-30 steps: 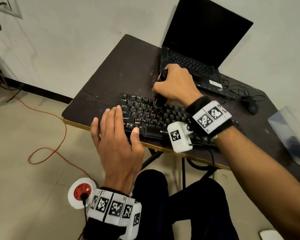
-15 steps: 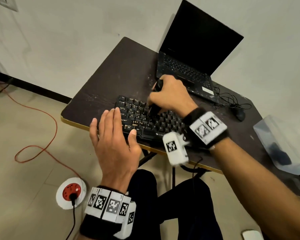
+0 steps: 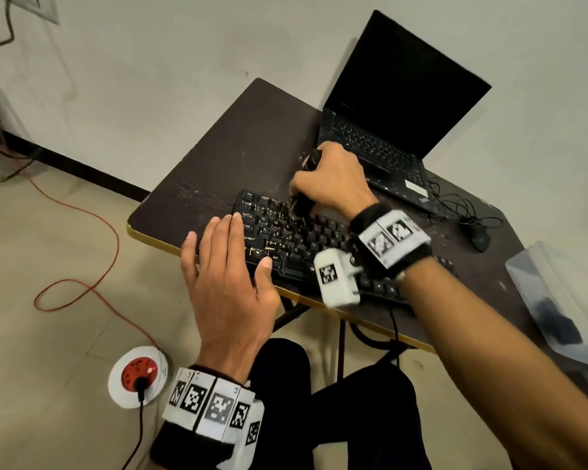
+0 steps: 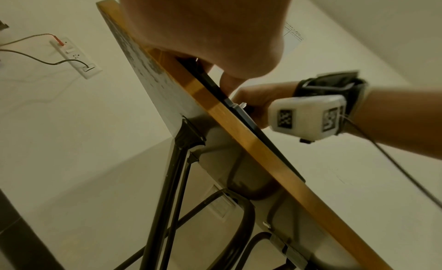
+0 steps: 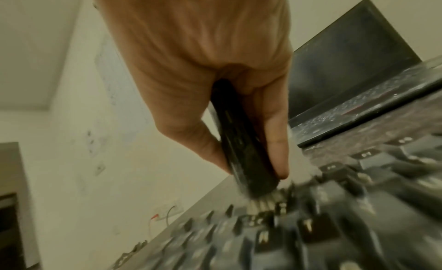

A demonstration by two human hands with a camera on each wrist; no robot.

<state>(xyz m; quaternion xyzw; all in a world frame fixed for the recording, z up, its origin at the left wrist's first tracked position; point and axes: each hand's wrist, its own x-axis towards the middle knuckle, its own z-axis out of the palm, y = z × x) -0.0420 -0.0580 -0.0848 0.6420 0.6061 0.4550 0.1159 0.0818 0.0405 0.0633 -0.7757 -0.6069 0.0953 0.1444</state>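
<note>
A black keyboard [image 3: 306,239] lies along the front of a dark table [image 3: 238,157]. My right hand [image 3: 330,181] grips a black-handled brush [image 3: 301,198] over the keyboard's upper left keys. In the right wrist view the brush [image 5: 241,139] points down, and its pale bristles [image 5: 260,202] touch the blurred keys [image 5: 311,226]. My left hand [image 3: 228,266] lies flat with straight fingers on the keyboard's left end, thumb on the front edge. From below, the left wrist view shows that hand [image 4: 215,37] on the table's wooden edge [image 4: 239,132].
An open black laptop [image 3: 387,106] stands behind the keyboard. A black mouse [image 3: 481,240] with tangled cable lies at the right. A clear plastic container [image 3: 557,293] sits at the far right. On the floor lie a red cable [image 3: 92,239] and a round socket reel [image 3: 138,376].
My right hand has moved the brush leftward along the upper key rows. My left hand has stayed on the keyboard's left end. The head view has shifted.
</note>
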